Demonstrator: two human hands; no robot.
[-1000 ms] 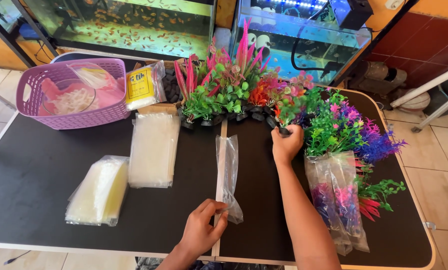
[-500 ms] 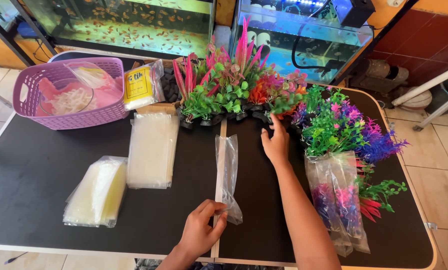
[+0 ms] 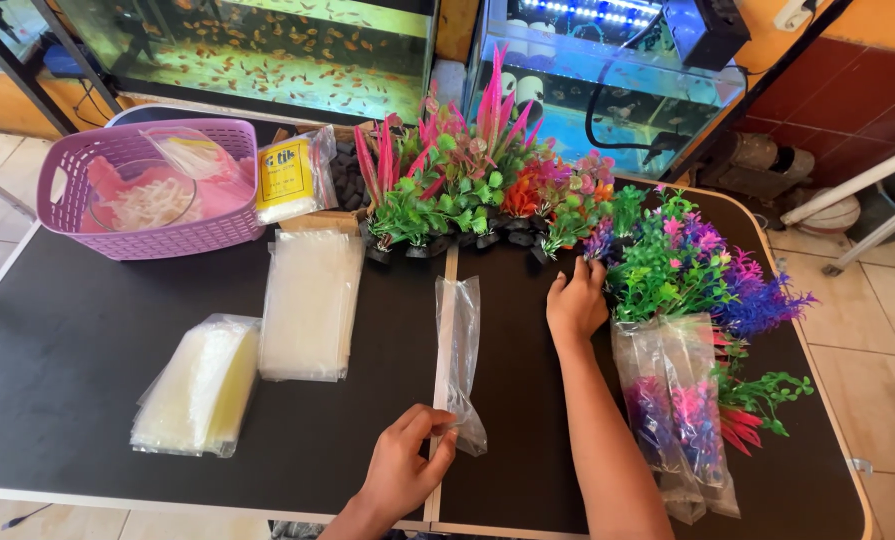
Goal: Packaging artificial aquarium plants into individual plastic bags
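My left hand (image 3: 407,465) pinches the near end of a long clear plastic bag (image 3: 459,345) that lies flat along the middle seam of the black table (image 3: 87,350). My right hand (image 3: 575,302) reaches forward, fingers spread, touching the base of the row of artificial aquarium plants (image 3: 467,190) with green leaves and pink, red and orange spikes. Just right of that hand stands a bunch of green, purple and blue plastic plants (image 3: 687,265). Below it lie plants packed in clear bags (image 3: 672,410).
A purple basket (image 3: 147,190) holding clear bags sits at the far left. A yellow packet (image 3: 289,180) leans beside it. Two stacks of clear bags (image 3: 312,300) (image 3: 199,385) lie on the left half. Fish tanks (image 3: 267,50) stand behind the table.
My right hand has moved a little left and down along the plant row, from the colourful bunch toward the green-based plants. My left hand stays on the bag.
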